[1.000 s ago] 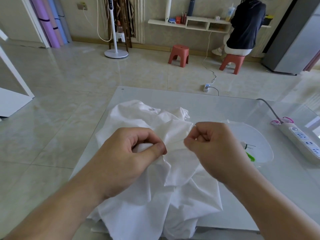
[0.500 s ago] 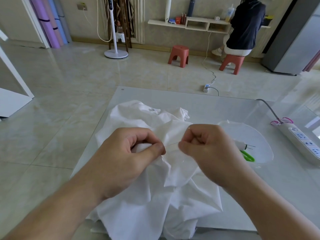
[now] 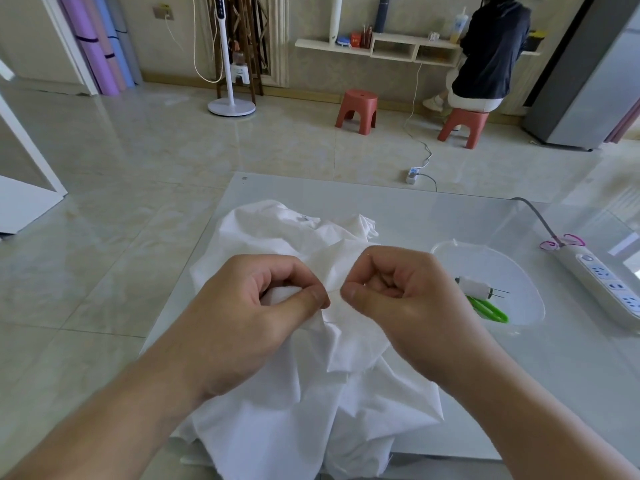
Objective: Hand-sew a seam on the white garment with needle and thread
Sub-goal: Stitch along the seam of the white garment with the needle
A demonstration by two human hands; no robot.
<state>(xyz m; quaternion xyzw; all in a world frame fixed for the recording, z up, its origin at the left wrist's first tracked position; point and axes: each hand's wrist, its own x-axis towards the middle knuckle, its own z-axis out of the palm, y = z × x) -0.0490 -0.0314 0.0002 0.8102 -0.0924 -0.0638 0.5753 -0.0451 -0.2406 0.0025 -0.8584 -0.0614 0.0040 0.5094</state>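
White garment (image 3: 311, 393) lay crumpled on near-left part of glass counter (image 3: 485, 393). Left hand (image 3: 249, 317) pinched fabric fold between thumb and curled fingers (image 3: 277, 275). Right hand (image 3: 398, 306), just right of it, fingers curled, pinched needle; needle barely visible. Clear tray (image 3: 519, 278) right, holding thread spool (image 3: 476, 288), green scissors (image 3: 488, 310).
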